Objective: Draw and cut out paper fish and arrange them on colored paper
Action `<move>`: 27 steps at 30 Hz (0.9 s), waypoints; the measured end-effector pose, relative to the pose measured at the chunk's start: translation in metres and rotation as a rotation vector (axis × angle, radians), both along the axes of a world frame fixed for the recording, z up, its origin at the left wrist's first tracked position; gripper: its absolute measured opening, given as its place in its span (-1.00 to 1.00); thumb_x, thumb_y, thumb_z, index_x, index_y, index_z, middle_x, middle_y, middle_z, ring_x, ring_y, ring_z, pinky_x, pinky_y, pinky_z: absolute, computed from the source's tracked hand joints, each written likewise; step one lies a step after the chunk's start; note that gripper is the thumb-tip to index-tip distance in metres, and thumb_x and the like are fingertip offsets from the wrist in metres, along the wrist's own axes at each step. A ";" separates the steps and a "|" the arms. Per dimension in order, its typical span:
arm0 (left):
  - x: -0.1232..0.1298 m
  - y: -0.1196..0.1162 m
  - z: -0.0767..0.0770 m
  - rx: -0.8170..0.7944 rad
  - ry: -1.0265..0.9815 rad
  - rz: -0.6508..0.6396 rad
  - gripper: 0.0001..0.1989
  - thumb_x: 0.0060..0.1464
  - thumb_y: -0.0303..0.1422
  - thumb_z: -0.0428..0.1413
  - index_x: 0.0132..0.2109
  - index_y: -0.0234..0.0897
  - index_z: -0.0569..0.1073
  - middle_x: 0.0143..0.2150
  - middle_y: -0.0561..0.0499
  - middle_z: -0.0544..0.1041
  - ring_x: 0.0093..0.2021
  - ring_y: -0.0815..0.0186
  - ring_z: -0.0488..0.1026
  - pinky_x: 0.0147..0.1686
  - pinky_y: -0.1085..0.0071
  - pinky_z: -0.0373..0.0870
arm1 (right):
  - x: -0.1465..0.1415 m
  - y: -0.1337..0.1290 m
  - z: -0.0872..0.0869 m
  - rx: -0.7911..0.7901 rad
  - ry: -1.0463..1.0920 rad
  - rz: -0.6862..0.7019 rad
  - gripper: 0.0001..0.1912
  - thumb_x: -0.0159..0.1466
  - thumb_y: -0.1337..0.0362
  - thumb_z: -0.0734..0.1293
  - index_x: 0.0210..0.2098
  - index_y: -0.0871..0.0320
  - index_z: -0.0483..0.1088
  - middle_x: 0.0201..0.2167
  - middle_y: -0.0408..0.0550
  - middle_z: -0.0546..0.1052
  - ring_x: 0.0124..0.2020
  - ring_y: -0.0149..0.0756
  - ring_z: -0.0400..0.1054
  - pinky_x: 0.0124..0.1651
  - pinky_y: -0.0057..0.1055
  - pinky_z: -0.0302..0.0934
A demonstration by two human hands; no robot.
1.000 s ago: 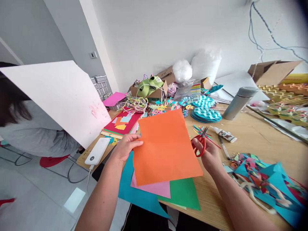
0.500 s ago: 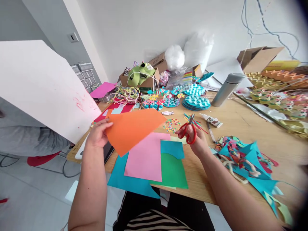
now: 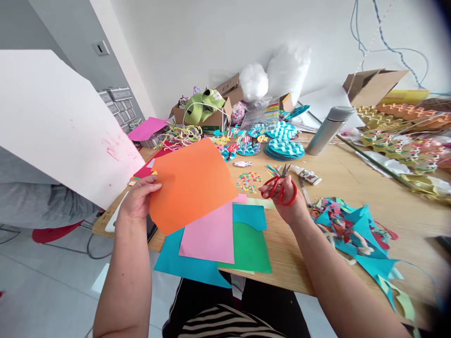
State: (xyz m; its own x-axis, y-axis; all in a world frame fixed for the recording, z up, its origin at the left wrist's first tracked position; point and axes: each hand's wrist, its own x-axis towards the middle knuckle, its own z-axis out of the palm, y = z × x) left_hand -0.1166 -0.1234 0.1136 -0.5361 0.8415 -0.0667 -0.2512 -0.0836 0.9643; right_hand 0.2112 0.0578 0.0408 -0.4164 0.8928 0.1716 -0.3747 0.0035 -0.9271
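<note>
Wooden table (image 3: pixel 352 180), left fingers (image 3: pixel 150 188) pinching orange paper (image 3: pixel 192 183), right fingers (image 3: pixel 288 184) gripping red scissors (image 3: pixel 282 178)

You are wearing a striped top (image 3: pixel 225 324), its dark and cream bands curving across your front at the bottom edge of the view. Below it you are wearing black trousers (image 3: pixel 268 303), and thin pale lines are running down the outer side of the left leg. The fabric is looking plain and dark over both thighs. Your left forearm (image 3: pixel 132 263) and right forearm (image 3: pixel 327 249) are showing bare, widening from the wrists toward the elbows. A small dark mole (image 3: pixel 123 274) is marking the left one, and a skin crease is curving near its elbow. Your left hand (image 3: pixel 137 195) and right hand (image 3: pixel 291 210) are showing bare too.
</note>
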 end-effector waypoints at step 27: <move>0.049 0.021 -0.022 -0.125 0.018 -0.442 -0.48 -0.07 -0.13 0.27 0.04 -0.24 0.50 -0.35 -0.03 0.60 -0.40 0.26 0.52 -0.42 0.43 0.35 | -0.009 -0.010 0.002 -0.102 -0.089 -0.094 -0.60 -0.15 0.18 0.57 -0.39 0.11 0.37 -0.54 -0.24 0.33 -0.53 -0.45 0.17 -0.51 -0.47 0.07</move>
State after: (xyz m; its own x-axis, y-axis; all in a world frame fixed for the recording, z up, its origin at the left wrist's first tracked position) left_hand -0.0676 -0.1023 0.0913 -0.1293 0.9759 -0.1758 -0.2194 0.1448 0.9648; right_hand 0.2021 0.0473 0.0430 -0.3398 0.9395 0.0436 -0.2932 -0.0617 -0.9541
